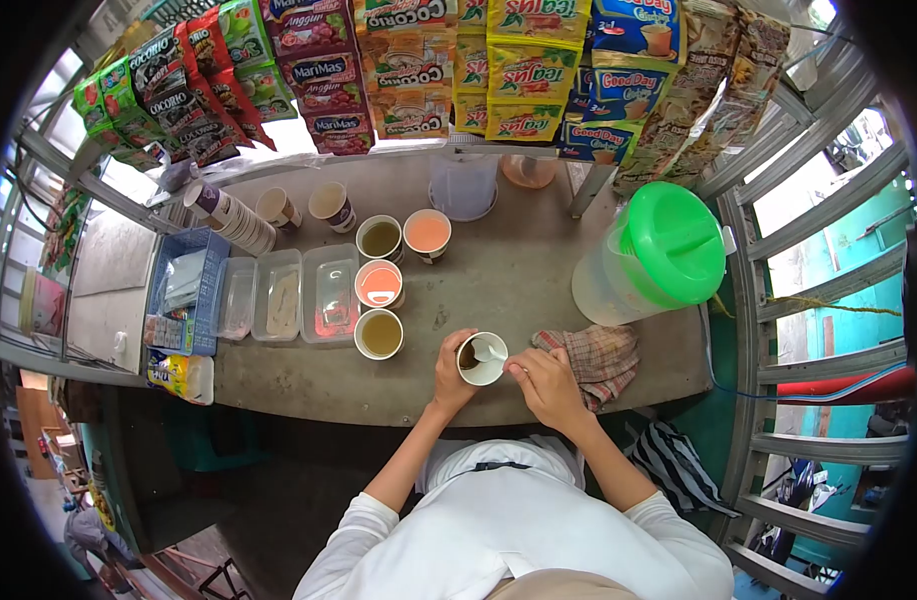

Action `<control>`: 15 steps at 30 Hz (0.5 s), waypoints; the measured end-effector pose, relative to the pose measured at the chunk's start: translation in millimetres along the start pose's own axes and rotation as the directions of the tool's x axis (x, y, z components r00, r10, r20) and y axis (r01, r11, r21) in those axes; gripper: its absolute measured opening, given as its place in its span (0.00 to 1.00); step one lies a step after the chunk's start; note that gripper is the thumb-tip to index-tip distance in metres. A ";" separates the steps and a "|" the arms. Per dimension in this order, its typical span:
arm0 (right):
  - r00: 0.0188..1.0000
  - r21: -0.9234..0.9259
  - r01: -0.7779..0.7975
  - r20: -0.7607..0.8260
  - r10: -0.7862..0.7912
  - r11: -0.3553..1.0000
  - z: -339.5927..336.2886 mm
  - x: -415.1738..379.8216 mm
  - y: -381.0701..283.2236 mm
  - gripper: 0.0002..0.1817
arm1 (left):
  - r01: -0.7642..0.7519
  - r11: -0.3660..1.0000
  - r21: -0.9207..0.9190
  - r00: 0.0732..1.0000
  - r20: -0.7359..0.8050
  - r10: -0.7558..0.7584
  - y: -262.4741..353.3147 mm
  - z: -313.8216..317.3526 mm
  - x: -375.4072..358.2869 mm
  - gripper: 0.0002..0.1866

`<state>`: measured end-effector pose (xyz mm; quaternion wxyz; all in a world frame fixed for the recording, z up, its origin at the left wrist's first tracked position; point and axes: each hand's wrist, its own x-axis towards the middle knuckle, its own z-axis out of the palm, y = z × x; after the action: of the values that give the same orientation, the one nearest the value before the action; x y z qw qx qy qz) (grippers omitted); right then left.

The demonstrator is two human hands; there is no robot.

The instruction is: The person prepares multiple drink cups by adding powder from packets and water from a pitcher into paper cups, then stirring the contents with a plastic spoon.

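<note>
Near the front edge of the counter, my left hand [453, 370] is wrapped round the side of a paper cup [495, 376]. Some dark brown stuff lies inside that cup. A pale spoon [495, 351] reaches into it, its handle pinched in the fingers of my right hand [544, 382]. Just left of the cup stand filled cups: one with yellow-brown drink [382, 334], one with pink-orange drink [380, 285], and behind them an olive drink [381, 238] beside another pink-orange one [428, 233]. A checked cloth [604, 360] lies to the right of my right hand.
A big jug with a green lid [679, 245] stands at the right. Clear plastic boxes [329, 290], a blue basket [214, 270] and stacked paper cups [234, 220] are at the left. Drink sachets [539, 70] hang above the back. A clear container [464, 190] stands at the rear.
</note>
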<state>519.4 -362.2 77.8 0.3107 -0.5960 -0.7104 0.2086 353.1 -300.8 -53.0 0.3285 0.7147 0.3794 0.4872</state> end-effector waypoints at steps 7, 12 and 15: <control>1.000 0.017 -0.013 -0.023 0.014 1.000 -1.2 0.2 1.6 0.11 | -0.003 0.999 -0.032 1.000 0.008 0.003 3.1 -0.7 8.0 0.40; 1.000 0.006 0.016 -0.026 -0.016 1.000 3.0 7.0 4.9 0.11 | -0.009 1.000 -0.009 1.000 -0.021 0.009 1.9 -5.0 9.9 0.40; 0.998 -0.022 0.040 -0.038 -0.041 0.999 5.4 10.7 3.7 0.11 | -0.029 0.999 0.032 0.999 -0.032 0.030 3.4 -7.9 14.2 0.39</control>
<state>517.3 -350.6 73.5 0.3223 -0.5887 -0.7183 0.1834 349.7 -289.4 -41.4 0.3039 0.7174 0.3817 0.4973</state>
